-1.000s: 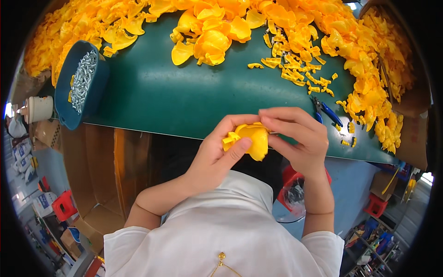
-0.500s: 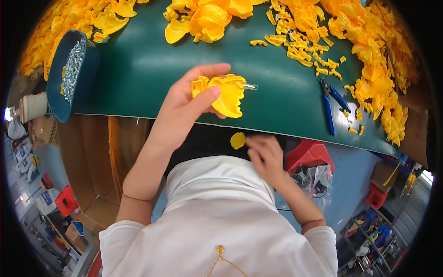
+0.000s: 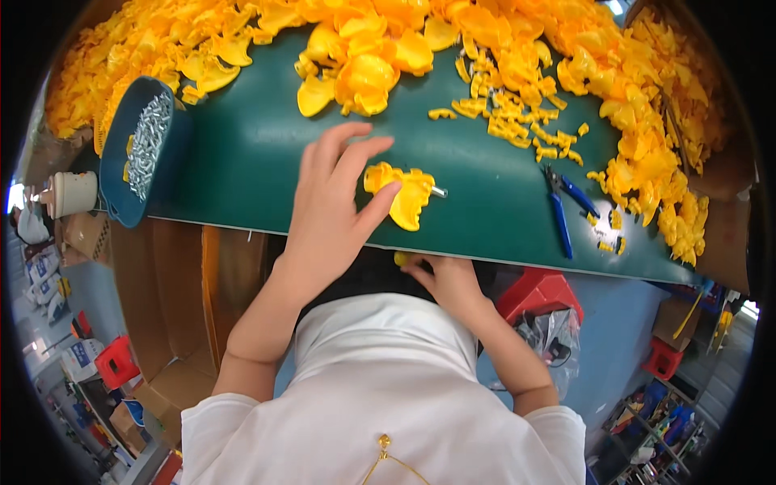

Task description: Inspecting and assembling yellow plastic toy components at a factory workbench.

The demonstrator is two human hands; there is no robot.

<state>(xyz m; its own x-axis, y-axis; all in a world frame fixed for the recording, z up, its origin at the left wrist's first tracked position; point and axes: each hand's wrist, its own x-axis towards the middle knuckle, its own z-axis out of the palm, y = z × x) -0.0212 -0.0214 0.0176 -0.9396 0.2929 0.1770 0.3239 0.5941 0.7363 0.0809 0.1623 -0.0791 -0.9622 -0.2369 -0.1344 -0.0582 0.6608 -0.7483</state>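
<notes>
A curved yellow plastic shell piece (image 3: 410, 202) with a wavy edge lies on the green table near its front edge. A short silver metal pin (image 3: 439, 192) sticks out of its right side. My left hand (image 3: 335, 190) hovers at the piece's left, fingers spread, the thumb tip close to or touching it. Down at the table's front edge, in front of my lap, my right hand (image 3: 453, 283) pinches a small round yellow plastic piece (image 3: 400, 258). The table edge partly hides that piece and the fingertips.
A blue bin (image 3: 121, 190) of silver metal pins stands at the left. Blue-handled cutting pliers (image 3: 559, 214) lie to the right, by small yellow scraps (image 3: 616, 220). Heaps of yellow plastic shells (image 3: 368, 77) line the far side. A red stool (image 3: 533, 295) stands below the table.
My left hand has put the yellow shell piece down on the table and opened. My right hand has moved slightly left, bringing the small round piece under the table edge.
</notes>
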